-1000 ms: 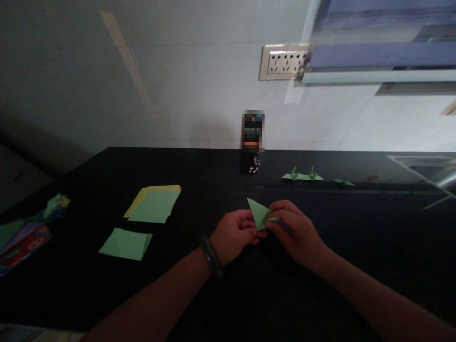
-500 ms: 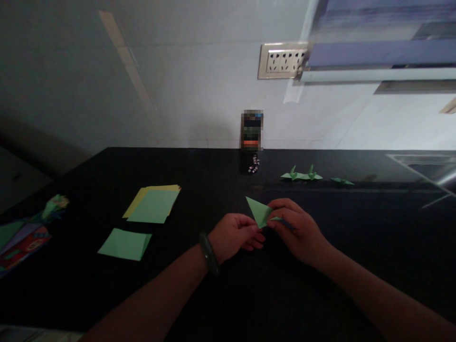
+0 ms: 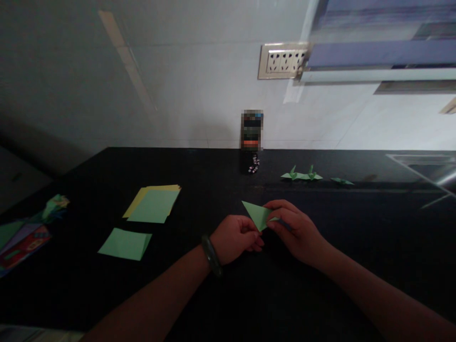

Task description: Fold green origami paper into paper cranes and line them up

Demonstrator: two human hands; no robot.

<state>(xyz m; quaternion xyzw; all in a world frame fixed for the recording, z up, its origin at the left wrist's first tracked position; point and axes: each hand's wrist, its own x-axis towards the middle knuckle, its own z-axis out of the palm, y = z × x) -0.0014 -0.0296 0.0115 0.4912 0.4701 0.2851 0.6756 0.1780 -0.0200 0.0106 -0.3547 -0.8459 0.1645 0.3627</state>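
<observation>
A folded piece of green paper [image 3: 257, 214] with a pointed corner is held above the dark counter. My right hand [image 3: 294, 229] pinches its right side between thumb and fingers. At its lower tip, my left hand [image 3: 238, 237], with a dark bangle [image 3: 212, 256] on the wrist, has its thumb and fingers closed on the paper's edge. To the left lies a green sheet folded once [image 3: 124, 244]. Behind that is a stack of square sheets [image 3: 153, 205], green on top of yellow.
Two green paper cranes [image 3: 302, 175] and another small green folded piece [image 3: 342, 181] lie at the back right. A beaded string [image 3: 254, 164] lies below a blurred-out phone-like object [image 3: 252, 129] against the wall. Colourful packets [image 3: 26, 242] are at far left; a sink edge [image 3: 420, 173] is at right.
The green folded paper has turned slightly, its pointed corner shifting left and down. My left hand has drawn its fingers in a little; my right hand keeps its pinch.
</observation>
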